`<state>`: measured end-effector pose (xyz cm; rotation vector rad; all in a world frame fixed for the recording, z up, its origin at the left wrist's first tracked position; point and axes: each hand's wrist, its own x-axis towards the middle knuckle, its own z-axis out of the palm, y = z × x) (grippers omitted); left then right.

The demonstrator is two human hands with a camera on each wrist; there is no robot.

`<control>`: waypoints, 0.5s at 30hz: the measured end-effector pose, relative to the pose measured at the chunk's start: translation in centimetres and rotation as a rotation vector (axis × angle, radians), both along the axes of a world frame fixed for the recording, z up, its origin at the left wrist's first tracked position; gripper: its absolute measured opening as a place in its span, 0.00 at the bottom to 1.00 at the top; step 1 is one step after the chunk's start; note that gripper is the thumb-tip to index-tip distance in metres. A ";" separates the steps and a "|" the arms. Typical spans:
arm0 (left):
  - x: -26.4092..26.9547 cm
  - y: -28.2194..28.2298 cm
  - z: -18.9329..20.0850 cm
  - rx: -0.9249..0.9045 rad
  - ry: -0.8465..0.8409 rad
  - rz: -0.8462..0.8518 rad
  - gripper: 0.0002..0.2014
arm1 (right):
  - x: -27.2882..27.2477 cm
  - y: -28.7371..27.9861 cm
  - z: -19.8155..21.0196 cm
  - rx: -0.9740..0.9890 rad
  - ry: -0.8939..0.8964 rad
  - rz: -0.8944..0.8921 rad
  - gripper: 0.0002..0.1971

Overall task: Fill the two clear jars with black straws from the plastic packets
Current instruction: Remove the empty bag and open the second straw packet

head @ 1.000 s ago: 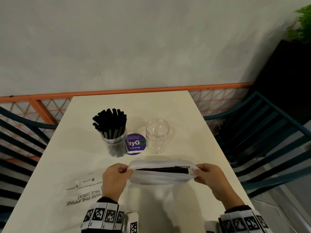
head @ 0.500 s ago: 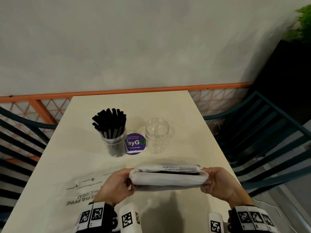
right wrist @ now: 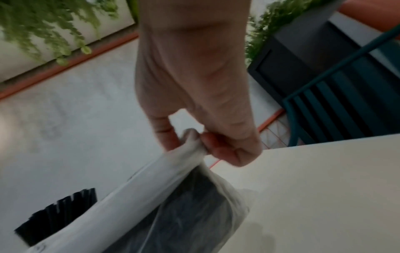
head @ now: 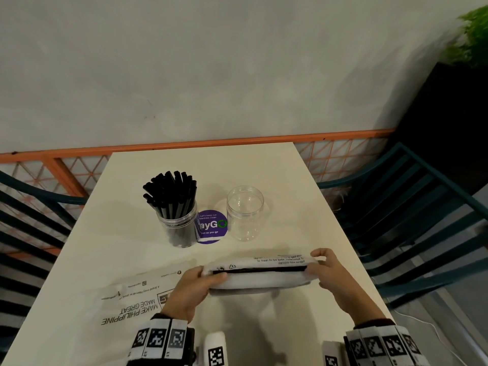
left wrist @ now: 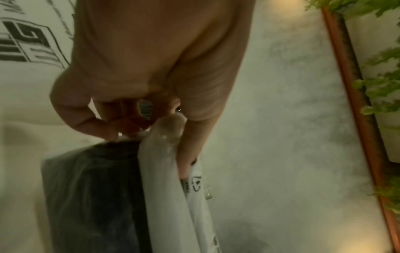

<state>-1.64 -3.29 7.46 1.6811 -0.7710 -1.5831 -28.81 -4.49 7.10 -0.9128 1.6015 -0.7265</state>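
Note:
I hold a plastic packet (head: pixel 260 276) of black straws crosswise above the near table edge. My left hand (head: pixel 200 280) pinches its left end (left wrist: pixel 171 130); my right hand (head: pixel 315 265) pinches its right end (right wrist: pixel 191 142). Dark straws show through the packet (left wrist: pixel 93 188) (right wrist: pixel 190 202). Farther back, a clear jar (head: pixel 181 225) stands packed with black straws (head: pixel 171 191). To its right stands an empty clear jar (head: pixel 245 213).
A purple round sticker (head: pixel 212 227) lies on the cream table (head: pixel 264 167) between the jars. A flat printed plastic packet (head: pixel 126 297) lies at the near left. Teal chairs (head: pixel 422 220) flank the table; an orange railing (head: pixel 184 146) runs behind it.
The packet has been turned in my hands and shifted slightly right; its printed flap now faces up. My right hand moved a little farther away. The jars did not move.

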 end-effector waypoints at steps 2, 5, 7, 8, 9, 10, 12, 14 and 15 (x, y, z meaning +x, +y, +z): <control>0.4 -0.5 -0.5 -0.051 -0.152 0.056 0.04 | 0.4 -0.3 -0.2 -0.048 0.182 -0.049 0.10; 1.0 -1.2 -1.8 -0.169 -0.415 0.174 0.07 | 1.1 -0.4 -0.7 -0.131 0.383 -0.017 0.06; 1.1 -1.4 -2.2 -0.282 -0.561 0.169 0.06 | 1.6 -0.2 -0.8 -0.138 0.391 0.024 0.04; 1.1 -1.4 -2.4 -0.331 -0.617 0.146 0.06 | 1.8 0.0 -0.7 -0.147 0.393 0.052 0.03; 1.0 -1.3 -2.5 -0.376 -0.669 0.112 0.07 | 2.0 0.1 -0.7 -0.166 0.401 0.082 0.03; 0.8 -1.2 -2.6 -0.426 -0.727 0.064 0.06 | 2.0 0.2 -0.6 -0.191 0.419 0.118 0.05; 0.6 -1.1 -3.0 -0.522 -0.819 -0.061 0.05 | 1.9 0.3 -0.7 -0.274 0.492 0.226 0.08; 0.6 -1.4 -3.8 -0.558 -0.862 -0.153 0.12 | 1.8 0.6 -0.7 -0.353 0.637 0.428 0.07; 0.6 -1.5 -4.1 -0.546 -0.877 -0.170 0.14 | 1.9 0.7 -0.7 -0.376 0.703 0.545 0.07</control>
